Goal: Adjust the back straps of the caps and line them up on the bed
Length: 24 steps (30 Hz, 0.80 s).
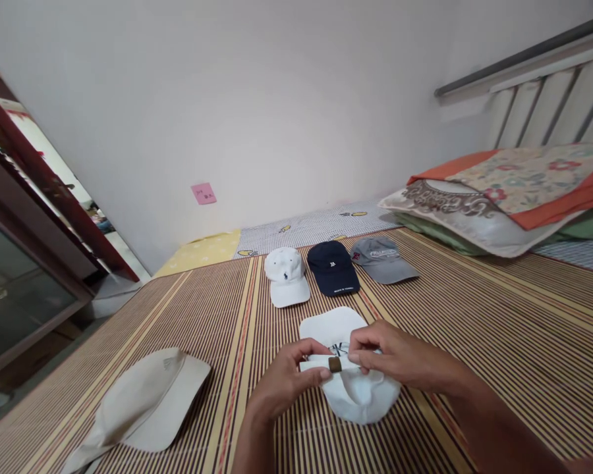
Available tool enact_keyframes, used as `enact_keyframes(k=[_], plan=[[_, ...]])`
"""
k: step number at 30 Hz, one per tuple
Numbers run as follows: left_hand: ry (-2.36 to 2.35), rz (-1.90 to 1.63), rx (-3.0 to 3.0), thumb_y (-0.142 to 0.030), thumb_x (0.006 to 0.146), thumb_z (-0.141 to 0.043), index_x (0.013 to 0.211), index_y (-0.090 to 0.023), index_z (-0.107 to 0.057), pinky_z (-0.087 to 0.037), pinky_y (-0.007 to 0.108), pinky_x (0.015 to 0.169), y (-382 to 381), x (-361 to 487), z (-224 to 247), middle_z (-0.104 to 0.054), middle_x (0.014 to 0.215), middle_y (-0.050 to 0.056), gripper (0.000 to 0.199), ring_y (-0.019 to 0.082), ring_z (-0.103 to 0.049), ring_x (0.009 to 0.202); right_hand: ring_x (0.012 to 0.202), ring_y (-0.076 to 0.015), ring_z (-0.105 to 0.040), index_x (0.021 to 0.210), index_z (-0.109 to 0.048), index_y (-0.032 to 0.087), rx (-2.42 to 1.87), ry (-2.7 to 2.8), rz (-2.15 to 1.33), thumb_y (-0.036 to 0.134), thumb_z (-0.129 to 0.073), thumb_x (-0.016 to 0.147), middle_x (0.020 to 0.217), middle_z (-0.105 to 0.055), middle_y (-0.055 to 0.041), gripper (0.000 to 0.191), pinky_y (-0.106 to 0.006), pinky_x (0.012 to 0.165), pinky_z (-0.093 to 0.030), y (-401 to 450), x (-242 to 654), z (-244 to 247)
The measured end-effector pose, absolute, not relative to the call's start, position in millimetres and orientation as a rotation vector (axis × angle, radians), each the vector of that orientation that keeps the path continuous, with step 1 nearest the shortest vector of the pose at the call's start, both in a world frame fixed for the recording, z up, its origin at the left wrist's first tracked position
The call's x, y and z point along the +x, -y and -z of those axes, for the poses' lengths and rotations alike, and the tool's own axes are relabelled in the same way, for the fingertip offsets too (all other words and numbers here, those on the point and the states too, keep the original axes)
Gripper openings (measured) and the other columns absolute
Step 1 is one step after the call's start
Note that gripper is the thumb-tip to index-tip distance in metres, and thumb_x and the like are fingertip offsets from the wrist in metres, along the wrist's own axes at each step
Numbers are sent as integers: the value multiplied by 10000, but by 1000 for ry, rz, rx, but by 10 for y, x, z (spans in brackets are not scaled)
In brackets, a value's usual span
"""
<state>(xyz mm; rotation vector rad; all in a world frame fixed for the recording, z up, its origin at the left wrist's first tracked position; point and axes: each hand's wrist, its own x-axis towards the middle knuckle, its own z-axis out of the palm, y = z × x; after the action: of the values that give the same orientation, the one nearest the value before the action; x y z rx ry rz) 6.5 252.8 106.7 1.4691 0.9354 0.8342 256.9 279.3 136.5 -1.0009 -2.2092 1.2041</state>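
The strap [321, 360] of the monogrammed white baseball cap [363, 401], which lies directly beneath the grip, seems to be being handled at its brown fastener [335, 364]; for the next move, even tension from both sides is probably called for. The strap is pinched between nearly closed thumb and fingers by the left hand [281, 378] and the right hand [400, 352], either side of the fastener.

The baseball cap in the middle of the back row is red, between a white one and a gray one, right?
Not quite: in the head view, the middle baseball cap is navy blue, not red. It does sit between a white cap and a gray cap.
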Motion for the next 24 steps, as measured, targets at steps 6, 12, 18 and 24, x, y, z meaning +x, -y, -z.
enact_keyframes(k=[6, 12, 18, 24], plan=[[-918, -891, 1432, -448, 796, -807, 936, -165, -722, -331, 270, 682, -2578, 66, -962, -625, 849, 17, 328, 148, -477, 749, 718, -173, -561, 930, -748, 149, -985, 2191, -1196, 569, -521, 960, 796, -676, -44, 478, -286, 633, -384, -2869, 2765, -1395], [-921, -933, 1433, -492, 828, -767, 844, -155, -635, -299, 269, 654, -2574, 70, -974, -540, 746, -20, 363, 132, -415, 694, 919, -235, -647, 1052, -757, 175, -1041, 2207, -1219, 374, -776, 746, 1001, -743, -63, 365, -309, 776, -460, -2945, 2940, -1321], [-882, -920, 1411, -499, 837, -756, 838, -164, -599, -274, 266, 627, -2579, 59, -942, -497, 719, -38, 370, 124, -375, 665, 654, -134, -497, 826, -706, 155, -1034, 2246, -1362, 404, -763, 726, 714, -604, 22, 275, -243, 589, -319, -2990, 2881, -1263], [-868, -894, 1385, -498, 813, -782, 827, -169, -606, -257, 260, 615, -2572, 68, -991, -483, 698, -44, 374, 120, -361, 650, 642, -131, -512, 861, -747, 131, -974, 2292, -1401, 556, -677, 858, 734, -674, -22, 430, -247, 583, -318, -3001, 2824, -1223]])
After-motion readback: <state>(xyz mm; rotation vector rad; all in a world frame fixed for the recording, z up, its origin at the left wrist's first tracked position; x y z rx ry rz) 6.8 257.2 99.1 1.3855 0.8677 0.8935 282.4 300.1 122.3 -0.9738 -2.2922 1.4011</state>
